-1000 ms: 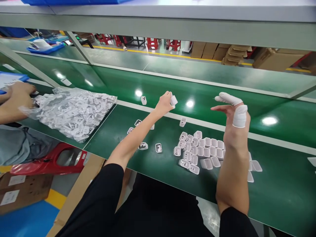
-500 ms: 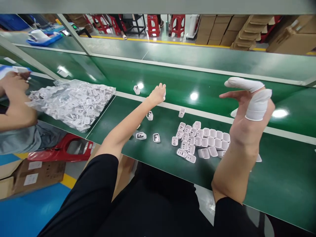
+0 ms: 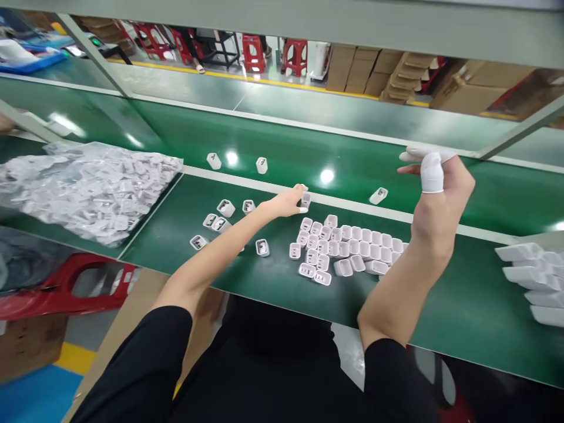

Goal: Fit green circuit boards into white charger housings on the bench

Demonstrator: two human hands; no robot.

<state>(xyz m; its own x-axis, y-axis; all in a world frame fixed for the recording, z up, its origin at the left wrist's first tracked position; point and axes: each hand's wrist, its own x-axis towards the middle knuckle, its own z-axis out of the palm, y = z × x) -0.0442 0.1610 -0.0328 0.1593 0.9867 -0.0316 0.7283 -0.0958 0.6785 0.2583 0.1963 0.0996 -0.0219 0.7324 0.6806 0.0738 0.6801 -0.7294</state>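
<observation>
My left hand (image 3: 288, 201) reaches to the table's far edge, its white-capped fingertips closed around a small white plastic casing (image 3: 305, 201). My right hand (image 3: 445, 182) is raised over the green belt, white covers on its thumb and finger. Its fingers stretch left and apart, and I see nothing between them. Below lies a block of open-topped white casings (image 3: 348, 241) with slots in their bottoms, partly covered by my right forearm. More casings with parts inside stand around my left forearm, such as one casing (image 3: 262, 248).
Three casings sit on the green belt (image 3: 308, 155), one of them the casing (image 3: 379, 195) left of my right hand. A clear bag of white parts (image 3: 97, 188) lies at left. Stacked casings (image 3: 533, 276) stand at right. A metal beam (image 3: 282, 35) crosses above.
My left hand has moved from over the belt to the casing at the table edge and closed on it. A casing now stands on the belt where that hand was. The view has shifted right.
</observation>
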